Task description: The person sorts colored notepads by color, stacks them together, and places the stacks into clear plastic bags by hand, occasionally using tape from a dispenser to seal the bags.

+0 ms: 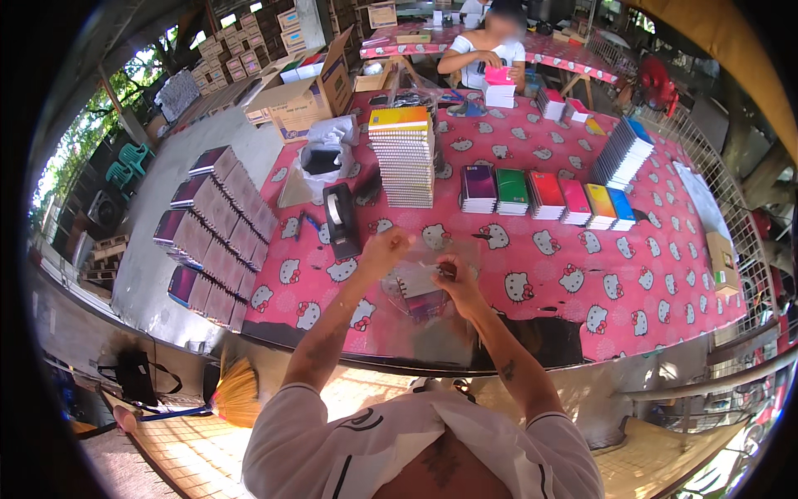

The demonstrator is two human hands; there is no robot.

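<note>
Closest to us, a person in a white shirt leans over a table with a pink cartoon-cat cloth (pixel 532 274). Both hands are up in front of the chest, working on a clear plastic bag (pixel 420 287) that has a small spiral notebook (pixel 422 293) inside it. The left hand (pixel 384 249) is closed tight in a fist, pinching the top left edge of the bag. The right hand (pixel 453 279) pinches the bag's top right edge with its fingertips. The bag and notebook sit near the front edge of the table, right between the two hands. Just left of the left hand stands a black tape dispenser (pixel 341 218). A little farther back is a tall stack of spiral notebooks (pixel 404 158) with a yellow and orange cover on top. To its right lies a row of short notebook piles (pixel 544 195) in purple, green, red, pink, yellow and blue. Farther right, a slanted row of notebooks (pixel 622 154) leans back. On the left, off the table, wrapped bundles of notebooks (pixel 214 224) lie on a grey surface. Far back on the left sits an open cardboard box (pixel 303 96). At the far side, another person (pixel 486 54) holds a pink notebook (pixel 499 76).
</note>
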